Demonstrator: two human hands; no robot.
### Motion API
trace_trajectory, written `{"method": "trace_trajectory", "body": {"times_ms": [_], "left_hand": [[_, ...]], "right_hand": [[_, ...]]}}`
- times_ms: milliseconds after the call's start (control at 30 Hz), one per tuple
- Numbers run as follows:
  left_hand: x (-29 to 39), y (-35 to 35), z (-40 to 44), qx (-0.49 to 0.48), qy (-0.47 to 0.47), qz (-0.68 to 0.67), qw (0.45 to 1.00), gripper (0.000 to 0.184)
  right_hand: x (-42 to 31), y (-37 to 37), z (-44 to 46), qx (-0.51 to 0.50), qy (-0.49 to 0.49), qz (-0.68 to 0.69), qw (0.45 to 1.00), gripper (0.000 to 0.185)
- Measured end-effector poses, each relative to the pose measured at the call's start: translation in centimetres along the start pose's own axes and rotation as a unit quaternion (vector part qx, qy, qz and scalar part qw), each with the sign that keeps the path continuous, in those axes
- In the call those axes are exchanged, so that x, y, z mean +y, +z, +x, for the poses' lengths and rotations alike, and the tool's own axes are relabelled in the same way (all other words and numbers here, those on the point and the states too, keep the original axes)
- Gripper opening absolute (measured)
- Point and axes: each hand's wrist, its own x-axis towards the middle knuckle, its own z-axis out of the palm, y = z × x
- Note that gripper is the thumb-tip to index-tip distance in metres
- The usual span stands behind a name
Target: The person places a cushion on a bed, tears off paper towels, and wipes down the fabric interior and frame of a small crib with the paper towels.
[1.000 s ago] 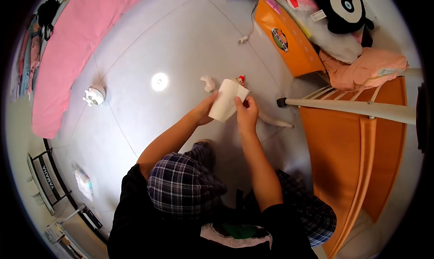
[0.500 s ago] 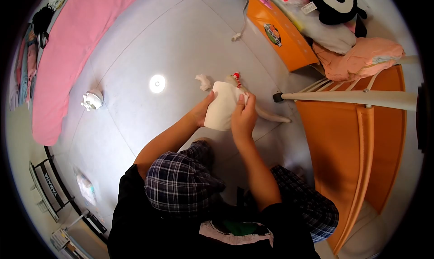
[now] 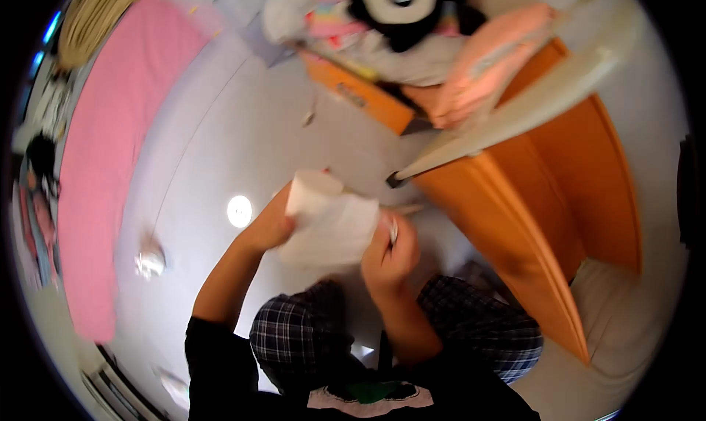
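Note:
A white paper roll (image 3: 307, 186) is held in my left hand (image 3: 273, 226), whose fingers wrap around its left side. From the roll a loose sheet of paper (image 3: 338, 233) stretches right, toward my body's right side. My right hand (image 3: 391, 255) is closed in a pinch on the sheet's right end, with a bit of white paper showing between the fingers. Both hands are above the floor in front of my knees. Behind the paper, the tip of a pale object (image 3: 408, 209) on the floor shows; the rest of it is hidden. Motion blurs the view.
An orange fabric rack (image 3: 507, 230) with a white pole (image 3: 515, 119) stands at my right. Beyond it sit an orange box (image 3: 360, 94), a black-and-white plush toy (image 3: 397, 9) and a peach cloth bag (image 3: 489, 61). Pink bedding (image 3: 110, 163) runs along the left. A small white object (image 3: 149, 263) sits on the floor.
My right hand has moved away from the roll, drawing out a sheet between the hands. The roll has tilted, and the head view has shifted and turned.

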Motion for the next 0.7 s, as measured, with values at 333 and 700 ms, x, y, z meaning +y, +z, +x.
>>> {"method": "trace_trajectory", "body": {"times_ms": [333, 700], "left_hand": [[13.2, 16.5, 1.7, 0.079, 0.09, 0.063, 0.991, 0.105], [12.6, 21.3, 8.0, 0.08, 0.138, 0.04, 0.986, 0.082]], "right_hand": [[-5.9, -19.3, 6.6, 0.175, -0.178, -0.003, 0.968, 0.026], [-5.3, -37.3, 10.2, 0.463, 0.024, -0.377, 0.802, 0.018]]}}
